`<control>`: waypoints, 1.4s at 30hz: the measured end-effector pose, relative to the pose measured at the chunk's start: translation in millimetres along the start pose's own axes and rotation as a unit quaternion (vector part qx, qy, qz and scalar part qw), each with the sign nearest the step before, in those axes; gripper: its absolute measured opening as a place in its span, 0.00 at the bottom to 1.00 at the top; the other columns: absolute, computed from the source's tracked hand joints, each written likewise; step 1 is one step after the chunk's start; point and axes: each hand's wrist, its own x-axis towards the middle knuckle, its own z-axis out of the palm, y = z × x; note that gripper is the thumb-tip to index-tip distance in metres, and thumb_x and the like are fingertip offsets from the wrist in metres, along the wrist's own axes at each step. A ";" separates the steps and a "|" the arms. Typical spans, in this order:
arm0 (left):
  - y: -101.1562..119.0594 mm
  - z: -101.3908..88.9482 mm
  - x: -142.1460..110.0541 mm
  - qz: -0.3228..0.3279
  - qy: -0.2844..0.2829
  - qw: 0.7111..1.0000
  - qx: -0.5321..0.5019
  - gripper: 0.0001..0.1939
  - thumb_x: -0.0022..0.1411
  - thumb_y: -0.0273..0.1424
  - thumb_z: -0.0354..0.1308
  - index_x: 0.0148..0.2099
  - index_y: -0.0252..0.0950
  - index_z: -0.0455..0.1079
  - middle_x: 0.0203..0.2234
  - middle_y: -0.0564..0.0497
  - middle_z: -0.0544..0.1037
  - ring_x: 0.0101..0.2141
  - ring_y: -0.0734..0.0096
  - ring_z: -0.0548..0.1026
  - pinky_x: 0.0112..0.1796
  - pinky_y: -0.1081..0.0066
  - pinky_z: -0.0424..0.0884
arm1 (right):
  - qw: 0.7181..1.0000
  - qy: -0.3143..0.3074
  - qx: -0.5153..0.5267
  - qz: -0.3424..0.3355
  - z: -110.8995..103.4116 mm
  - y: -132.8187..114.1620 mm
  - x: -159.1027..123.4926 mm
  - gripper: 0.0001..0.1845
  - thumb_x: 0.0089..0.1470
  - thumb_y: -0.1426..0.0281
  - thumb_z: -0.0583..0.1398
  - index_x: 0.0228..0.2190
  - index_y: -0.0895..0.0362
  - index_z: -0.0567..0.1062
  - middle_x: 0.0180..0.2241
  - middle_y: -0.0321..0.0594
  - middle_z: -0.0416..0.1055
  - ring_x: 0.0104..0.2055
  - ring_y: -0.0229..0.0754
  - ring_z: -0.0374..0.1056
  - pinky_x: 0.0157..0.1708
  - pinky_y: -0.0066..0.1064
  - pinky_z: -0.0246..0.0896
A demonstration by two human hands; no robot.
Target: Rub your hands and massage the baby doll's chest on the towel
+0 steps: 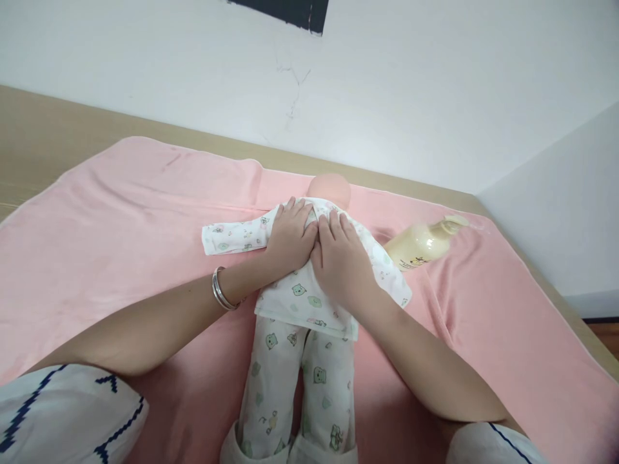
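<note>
A baby doll [329,188] lies on a pink blanket, its head away from me and its face not visible. It wears a white printed top [300,295] and matching printed trousers [278,374] with turned-up cuffs. My left hand [293,238] lies flat on the left of the doll's upper chest, fingers stretched out. Beside it, my right hand [341,258] rests flat on the right of the chest, the thumbs close together. One sleeve reaches out to the left, the other slopes down to the right. What lies beneath my palms is hidden.
A pale yellow pump bottle [423,243] lies on its side right of the doll. The pink blanket [120,258] covers most of the wooden surface [33,135]. White walls [411,84] stand behind and at the right. A dark panel [290,11] hangs at the top.
</note>
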 end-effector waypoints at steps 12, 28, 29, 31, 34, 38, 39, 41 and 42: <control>24.2 -16.2 -18.4 0.112 -0.035 0.980 0.162 0.27 0.75 0.27 0.38 0.65 0.22 0.69 0.66 0.32 0.73 0.68 0.48 0.70 0.70 0.49 0.63 | 0.996 -0.004 0.016 0.084 -7.0 35.4 31.0 0.33 0.70 0.58 0.47 0.59 0.70 0.72 0.63 0.66 0.72 0.70 0.64 0.63 0.72 0.57 0.56; 17.5 -18.4 -10.9 0.126 -0.064 0.971 0.192 0.23 0.76 0.29 0.37 0.51 0.26 0.74 0.53 0.30 0.80 0.58 0.45 0.76 0.63 0.44 0.69 | 0.995 -0.038 -0.016 0.091 -16.6 16.8 21.1 0.29 0.71 0.65 0.46 0.61 0.71 0.71 0.67 0.65 0.68 0.72 0.62 0.62 0.71 0.52 0.59; 19.9 -15.8 -16.6 0.124 -0.048 0.975 0.180 0.22 0.76 0.29 0.39 0.55 0.26 0.73 0.57 0.30 0.78 0.61 0.45 0.74 0.65 0.44 0.68 | 0.994 -0.043 -0.016 0.095 -15.8 21.0 25.2 0.32 0.71 0.64 0.46 0.64 0.74 0.68 0.70 0.67 0.64 0.74 0.63 0.59 0.72 0.52 0.56; 22.8 -12.0 -23.0 0.117 -0.028 0.981 0.152 0.22 0.75 0.28 0.41 0.59 0.27 0.71 0.62 0.31 0.75 0.66 0.46 0.70 0.67 0.45 0.65 | 0.994 -0.053 -0.029 0.091 -14.3 26.4 29.7 0.35 0.72 0.64 0.45 0.68 0.79 0.61 0.73 0.69 0.57 0.77 0.63 0.54 0.75 0.52 0.50; 20.9 -11.7 -16.3 0.098 -0.040 0.988 0.112 0.21 0.74 0.28 0.41 0.56 0.29 0.72 0.61 0.33 0.75 0.65 0.47 0.70 0.66 0.44 0.66 | 0.993 -0.081 -0.058 0.064 -15.1 26.4 26.4 0.36 0.72 0.65 0.43 0.69 0.79 0.57 0.74 0.70 0.55 0.78 0.64 0.52 0.76 0.53 0.49; 10.5 -16.8 6.5 0.077 -0.075 0.990 0.095 0.17 0.73 0.29 0.40 0.44 0.35 0.71 0.48 0.37 0.79 0.53 0.48 0.75 0.58 0.45 0.72 | 0.992 -0.077 -0.098 0.017 -18.3 13.2 9.6 0.34 0.71 0.66 0.44 0.67 0.77 0.61 0.70 0.70 0.62 0.73 0.65 0.60 0.72 0.55 0.55; 8.2 -17.3 10.1 0.073 -0.076 0.990 0.098 0.16 0.73 0.30 0.39 0.42 0.36 0.70 0.46 0.37 0.79 0.51 0.49 0.75 0.56 0.45 0.72 | 0.992 -0.067 -0.109 0.011 -18.5 8.9 5.2 0.34 0.71 0.67 0.44 0.67 0.78 0.61 0.69 0.70 0.63 0.73 0.65 0.60 0.73 0.55 0.55; 5.0 -16.4 12.8 0.071 -0.064 0.990 0.102 0.16 0.73 0.31 0.39 0.40 0.37 0.68 0.44 0.38 0.79 0.50 0.49 0.75 0.56 0.46 0.72 | 0.992 -0.052 -0.118 0.012 -18.0 2.0 -0.6 0.33 0.70 0.69 0.45 0.67 0.79 0.61 0.69 0.70 0.64 0.74 0.66 0.59 0.73 0.54 0.54; 4.1 -15.1 12.2 0.070 -0.053 0.991 0.100 0.17 0.73 0.32 0.39 0.40 0.38 0.68 0.45 0.38 0.79 0.50 0.49 0.75 0.56 0.46 0.71 | 0.992 -0.050 -0.113 0.017 -17.5 0.3 -1.2 0.33 0.70 0.69 0.45 0.67 0.78 0.62 0.69 0.69 0.64 0.74 0.65 0.59 0.74 0.54 0.54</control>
